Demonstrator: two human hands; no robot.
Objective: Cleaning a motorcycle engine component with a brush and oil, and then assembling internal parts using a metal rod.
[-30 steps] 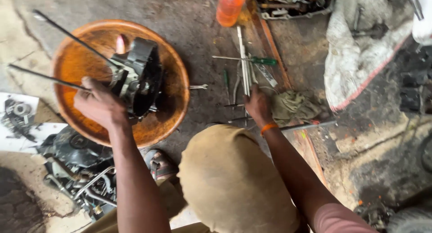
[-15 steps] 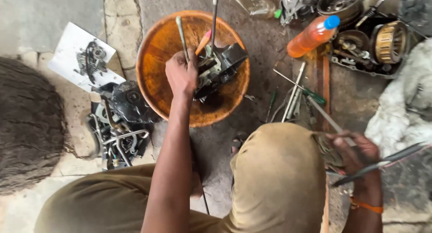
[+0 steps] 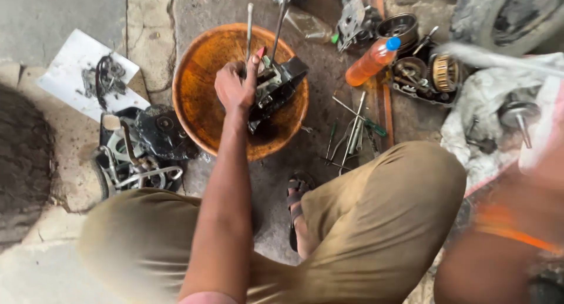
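The floor is rough grey concrete (image 3: pixel 329 180), stained dark with oil and cracked along a seam at the upper left, where paler, cleaner slabs (image 3: pixel 53 16) lie. A worn, crumbling edge of pale stone (image 3: pixel 41 222) runs along the lower left beside a dark coarse mat (image 3: pixel 23 157). A rusty reddish metal strip (image 3: pixel 385 104) lies across the concrete at the upper right. Daylight is soft and even, casting no sharp shadows anywhere
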